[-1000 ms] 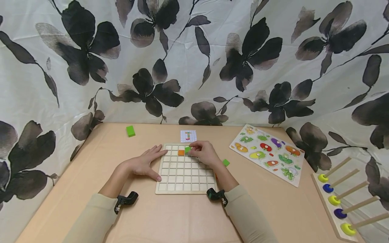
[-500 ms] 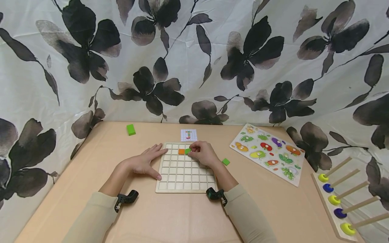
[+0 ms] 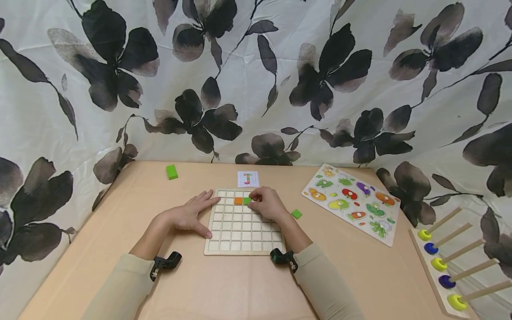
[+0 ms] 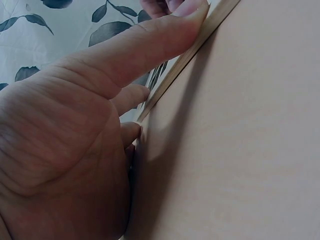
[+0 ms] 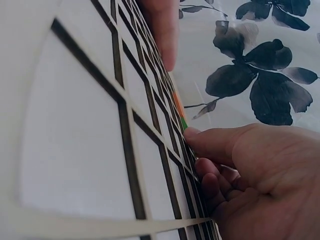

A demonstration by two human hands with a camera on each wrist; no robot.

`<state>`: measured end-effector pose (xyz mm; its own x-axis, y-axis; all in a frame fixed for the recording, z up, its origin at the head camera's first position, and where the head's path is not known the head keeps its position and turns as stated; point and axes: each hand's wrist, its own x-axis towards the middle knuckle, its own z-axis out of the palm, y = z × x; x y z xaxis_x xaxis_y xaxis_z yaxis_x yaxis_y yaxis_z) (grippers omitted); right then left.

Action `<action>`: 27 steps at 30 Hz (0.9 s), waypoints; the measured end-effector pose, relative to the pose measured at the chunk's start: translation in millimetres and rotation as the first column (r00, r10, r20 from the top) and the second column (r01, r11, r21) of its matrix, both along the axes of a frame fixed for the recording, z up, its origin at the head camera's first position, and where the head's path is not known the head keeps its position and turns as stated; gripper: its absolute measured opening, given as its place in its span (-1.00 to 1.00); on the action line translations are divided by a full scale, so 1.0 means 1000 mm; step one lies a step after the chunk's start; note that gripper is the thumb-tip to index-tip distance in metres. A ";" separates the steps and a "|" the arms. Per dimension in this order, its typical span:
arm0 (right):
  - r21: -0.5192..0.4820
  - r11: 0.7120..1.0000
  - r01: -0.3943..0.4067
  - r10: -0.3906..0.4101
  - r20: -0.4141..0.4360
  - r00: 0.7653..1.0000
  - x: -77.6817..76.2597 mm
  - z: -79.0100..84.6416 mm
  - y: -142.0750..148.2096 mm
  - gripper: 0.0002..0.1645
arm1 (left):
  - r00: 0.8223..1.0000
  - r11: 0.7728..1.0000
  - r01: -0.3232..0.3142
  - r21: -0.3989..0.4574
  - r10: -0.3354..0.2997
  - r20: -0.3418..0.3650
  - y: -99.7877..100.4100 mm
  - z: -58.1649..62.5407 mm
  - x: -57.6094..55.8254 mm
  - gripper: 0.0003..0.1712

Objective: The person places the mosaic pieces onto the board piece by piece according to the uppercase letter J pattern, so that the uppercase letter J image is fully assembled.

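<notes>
A pale wooden grid board (image 3: 234, 235) lies on the table between the hands. An orange square tile (image 3: 238, 201) sits in a cell of its second row, with a green square tile (image 3: 246, 201) directly to its right. My right hand (image 3: 269, 204) holds the green tile at its right edge with thumb and curled fingers; in the right wrist view the thumb (image 5: 205, 140) lies against the tile. The left hand (image 3: 190, 215) rests with spread fingers along the board's left edge, thumb tip on the edge lower down. The right hand hides part of the board's right side.
A patterned card (image 3: 248, 179) lies behind the board. One green tile (image 3: 172, 172) is at the back left, another green tile (image 3: 296, 214) right of the right wrist. A vegetable puzzle board (image 3: 352, 200) and a pegged wooden stand (image 3: 436, 271) with rings are at the right.
The green tile has gone from tilted in the right fingers to lying level beside the orange tile. The right fingers have shifted slightly right. The left hand stays in place.
</notes>
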<state>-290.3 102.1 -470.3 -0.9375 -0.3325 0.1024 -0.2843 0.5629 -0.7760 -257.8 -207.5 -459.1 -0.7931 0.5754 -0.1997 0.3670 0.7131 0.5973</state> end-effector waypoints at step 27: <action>-0.100 0.989 -0.110 0.104 -0.063 0.993 0.008 0.032 0.016 -0.58 | 1.000 1.000 0.002 0.013 -0.002 0.000 0.000 -0.001 0.002 0.42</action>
